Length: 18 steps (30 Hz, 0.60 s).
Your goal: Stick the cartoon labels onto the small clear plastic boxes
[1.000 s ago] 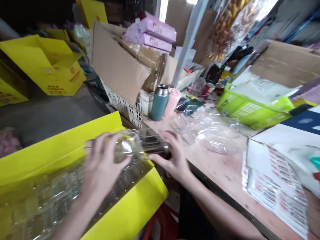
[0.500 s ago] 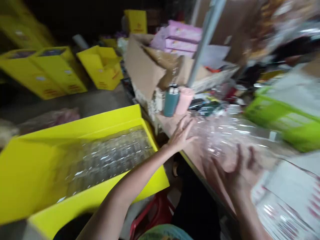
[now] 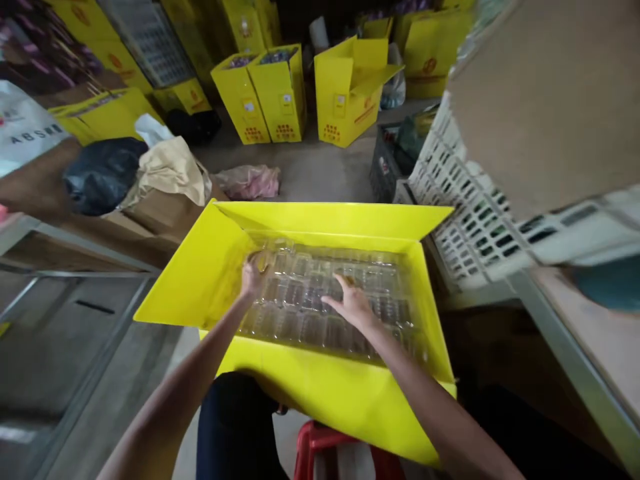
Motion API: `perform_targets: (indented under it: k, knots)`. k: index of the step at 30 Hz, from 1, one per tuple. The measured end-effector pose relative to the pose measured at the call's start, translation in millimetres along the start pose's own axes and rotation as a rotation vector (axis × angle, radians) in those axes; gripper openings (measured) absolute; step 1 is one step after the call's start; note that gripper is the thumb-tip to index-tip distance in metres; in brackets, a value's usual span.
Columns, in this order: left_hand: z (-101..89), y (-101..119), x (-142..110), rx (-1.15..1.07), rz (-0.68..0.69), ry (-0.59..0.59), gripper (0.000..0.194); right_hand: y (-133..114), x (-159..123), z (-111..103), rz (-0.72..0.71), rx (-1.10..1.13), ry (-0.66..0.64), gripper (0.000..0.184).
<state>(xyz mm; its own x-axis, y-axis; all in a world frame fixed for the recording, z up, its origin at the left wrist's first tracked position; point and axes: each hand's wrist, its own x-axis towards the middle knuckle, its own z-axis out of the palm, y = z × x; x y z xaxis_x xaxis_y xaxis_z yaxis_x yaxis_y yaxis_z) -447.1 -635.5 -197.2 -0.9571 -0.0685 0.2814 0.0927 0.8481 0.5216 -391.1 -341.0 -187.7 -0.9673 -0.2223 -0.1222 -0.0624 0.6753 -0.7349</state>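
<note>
Two bare hands reach down into an open yellow box (image 3: 327,400) lined with rows of clear plastic containers (image 3: 310,327). The left hand (image 3: 253,275) curls at the far left end of the rows, its fingers against a clear plastic edge; whether they close on it, I cannot tell. The right hand (image 3: 354,303) is released, thumb and forefinger spread apart above the middle rows; whether it touches them is unclear. The containers lie side by side inside the walls, and the box's flaps lean outward at the far, left and near sides.

Below the near flap, a red stool (image 3: 320,433) shows beside the person's dark trouser leg (image 3: 237,427). Right of the box, a white slatted crate (image 3: 453,200) stands near a table (image 3: 590,327), with a large sheet of brown cardboard (image 3: 545,100) leaning at it. A teal object (image 3: 610,283) sits on the table at the picture's edge.

Past the far flap, a crumpled pink bag (image 3: 250,181) lies on the floor, and a dark crate (image 3: 385,167) stands to the right. Three yellow cartons (image 3: 283,100) stand farther back, the rightmost with its flaps up. At left, a cream cloth (image 3: 173,170) and a black bag (image 3: 105,175) rest on brown boxes.
</note>
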Motion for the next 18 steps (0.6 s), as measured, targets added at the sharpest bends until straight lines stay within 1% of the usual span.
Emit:
perform_targets:
  k: [1, 3, 5, 6, 7, 9, 11, 13, 14, 15, 16, 18]
  knots:
    - [-5.4, -21, 13, 0.032, -0.025, 0.006, 0.039, -1, 22, 18, 0.037, -0.008, -0.035, 0.076]
    - [-9.2, -50, 36, 0.075, -0.036, -0.024, 0.043, -3, 50, 48, 0.104, -0.032, -0.089, 0.096]
    - [-2.7, -66, 56, 0.091, -0.001, -0.114, 0.048, -2, 60, 69, 0.142, -0.057, -0.114, 0.101]
    - [3.6, -71, 64, 0.091, 0.024, -0.176, 0.051, 0, 60, 73, 0.15, -0.065, -0.12, 0.101]
    - [11.1, -73, 72, 0.089, 0.046, -0.243, 0.055, 3, 58, 74, 0.154, -0.068, -0.124, 0.1]
    - [26.6, -76, 83, 0.084, 0.069, -0.368, 0.067, 10, 54, 65, 0.156, -0.073, -0.133, 0.1]
    - [39.2, -76, 91, 0.081, 0.074, -0.481, 0.091, 16, 54, 48, 0.182, -0.018, -0.138, 0.099]
    - [46.9, -76, 97, 0.127, 0.072, -0.631, 0.12, 18, 63, 35, 0.236, 0.194, -0.15, 0.098]
    - [48.9, -75, 101, 0.158, 0.068, -0.7, 0.131, 17, 70, 32, 0.258, 0.325, -0.163, 0.097]
    - [49.9, -74, 104, 0.191, 0.065, -0.753, 0.138, 16, 79, 32, 0.272, 0.443, -0.178, 0.096]
    - [50.0, -73, 109, 0.217, 0.064, -0.786, 0.139, 13, 89, 36, 0.276, 0.528, -0.192, 0.096]
    - [48.5, -70, 118, 0.229, 0.076, -0.784, 0.133, 7, 109, 49, 0.266, 0.577, -0.204, 0.094]
